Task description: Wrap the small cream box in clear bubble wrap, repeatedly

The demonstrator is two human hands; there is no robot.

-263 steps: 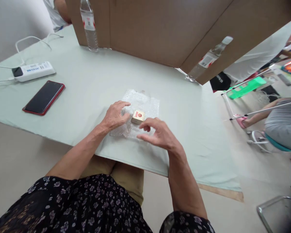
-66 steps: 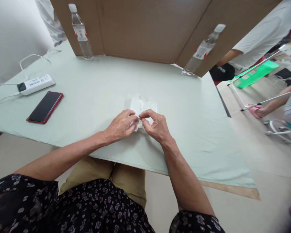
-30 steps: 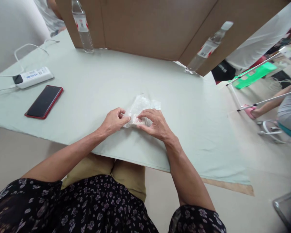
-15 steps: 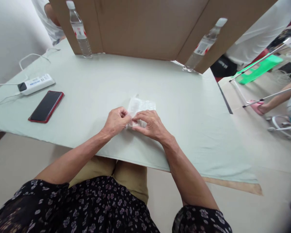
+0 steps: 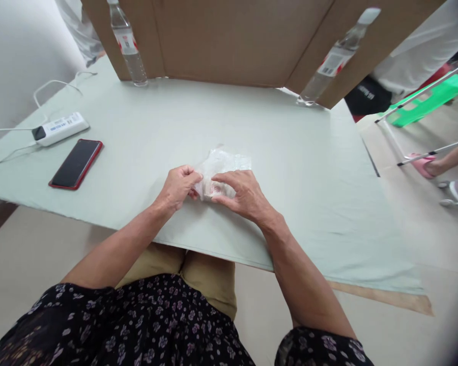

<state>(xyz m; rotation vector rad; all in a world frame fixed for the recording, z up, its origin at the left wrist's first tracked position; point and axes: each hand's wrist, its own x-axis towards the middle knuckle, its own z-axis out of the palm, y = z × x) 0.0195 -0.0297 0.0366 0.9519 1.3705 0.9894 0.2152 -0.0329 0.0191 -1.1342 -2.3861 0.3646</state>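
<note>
A crumpled, see-through plastic wrapping [image 5: 221, 158], which looks like bubble wrap, lies on the table near its front edge. My left hand [image 5: 178, 187] pinches the wrapping's left edge between thumb and fingers. On the other side my right hand [image 5: 245, 194] curves round the near part, thumb and forefinger on either side of a small wrapped bundle [image 5: 216, 189]. A little reddish marking shows through the plastic there. What lies inside cannot be made out, and the right palm hides part of it.
To the left lie a phone [image 5: 76, 163] in a red case and a white power strip [image 5: 63, 128] with cables. A cardboard screen [image 5: 221, 46] stands at the back, with a water bottle [image 5: 132, 56] at left and another bottle [image 5: 330, 63] at right. People are partly visible beyond.
My left hand has drawn slightly left with the plastic edge, away from my right fingers. More of the bundle shows between the hands. The view has shifted a little.
</note>
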